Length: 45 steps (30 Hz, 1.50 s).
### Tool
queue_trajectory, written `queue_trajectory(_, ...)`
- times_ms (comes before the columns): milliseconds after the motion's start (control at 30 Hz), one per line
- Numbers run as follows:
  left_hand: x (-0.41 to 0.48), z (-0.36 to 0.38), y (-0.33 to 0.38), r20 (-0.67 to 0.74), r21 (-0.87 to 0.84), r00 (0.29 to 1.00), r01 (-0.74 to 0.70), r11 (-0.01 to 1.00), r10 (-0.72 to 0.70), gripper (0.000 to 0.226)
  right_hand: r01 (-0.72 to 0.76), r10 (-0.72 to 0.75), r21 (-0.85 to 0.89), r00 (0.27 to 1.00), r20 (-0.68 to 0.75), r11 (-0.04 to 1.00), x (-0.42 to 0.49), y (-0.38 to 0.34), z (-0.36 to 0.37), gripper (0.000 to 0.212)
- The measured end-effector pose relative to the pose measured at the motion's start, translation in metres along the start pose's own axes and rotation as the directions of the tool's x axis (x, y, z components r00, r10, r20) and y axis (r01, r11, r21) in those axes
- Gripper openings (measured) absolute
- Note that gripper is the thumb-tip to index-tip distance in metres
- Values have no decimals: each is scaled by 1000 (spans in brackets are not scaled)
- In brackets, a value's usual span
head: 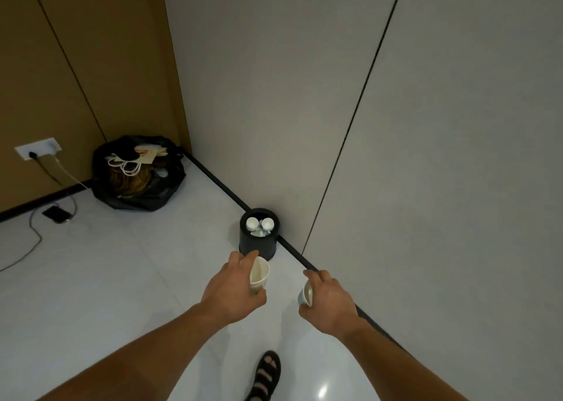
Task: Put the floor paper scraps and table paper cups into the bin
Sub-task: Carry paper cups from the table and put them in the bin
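Note:
A small black round bin (257,243) stands on the floor against the grey wall, with two white paper cups (259,224) and some scraps inside. My left hand (233,291) grips a white paper cup (259,274) just in front of the bin, its mouth tilted toward the bin. To its right, near the skirting, my right hand (330,300) holds a second cup (305,295), bluish on the outside, its mouth facing left.
A full black rubbish bag (138,175) sits in the corner at the left. A wall socket (38,148) feeds cables (36,233) running over the white floor to a phone (56,213). My sandalled foot (266,376) is below the hands.

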<state>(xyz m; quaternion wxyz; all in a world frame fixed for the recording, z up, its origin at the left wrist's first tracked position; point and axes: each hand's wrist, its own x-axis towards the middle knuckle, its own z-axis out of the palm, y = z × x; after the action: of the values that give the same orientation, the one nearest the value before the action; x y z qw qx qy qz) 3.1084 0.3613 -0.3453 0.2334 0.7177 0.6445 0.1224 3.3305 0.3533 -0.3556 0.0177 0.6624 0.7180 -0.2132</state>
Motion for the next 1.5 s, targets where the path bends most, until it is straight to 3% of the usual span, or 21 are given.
queue_trajectory(300, 180, -60, -48, -20, 23, 994, 108, 994, -108, 82, 92, -93, 41, 995, 23, 995, 201, -40, -50, 78)
queue_trajectory(467, 274, -64, -62, 30, -8, 997, 70, 998, -70, 84, 80, -80, 3, 996, 24, 997, 284, -51, -65, 78)
queue_trajectory(767, 458, -42, -155, 209, -24, 977, -36, 999, 40, 85, -131, 125, 129, 991, 52, 983, 448, -67, -30, 75)
queue_trajectory(900, 529, 6, -199, 297, -16, 954, -38, 999, 41, 85, -180, 176, 171, 984, 40, 969, 525, -53, 13, 75)
queue_trajectory(1067, 608, 108, -253, 303, 25, 949, -95, 995, 83, 81, -215, 210, 170, 976, 49, 962, 622, -9, 102, 75)
queue_trajectory(1300, 675, 279, -324, 350, 44, 932, -116, 992, 93, 88, -159, 153, 118, 987, 57, 980, 719, 60, 253, 75)
queue_trajectory(1500, 685, 367, -353, 305, 148, 932, -248, 957, 195, 88, -66, 66, 24, 997, -32, 998, 757, 97, 325, 84)
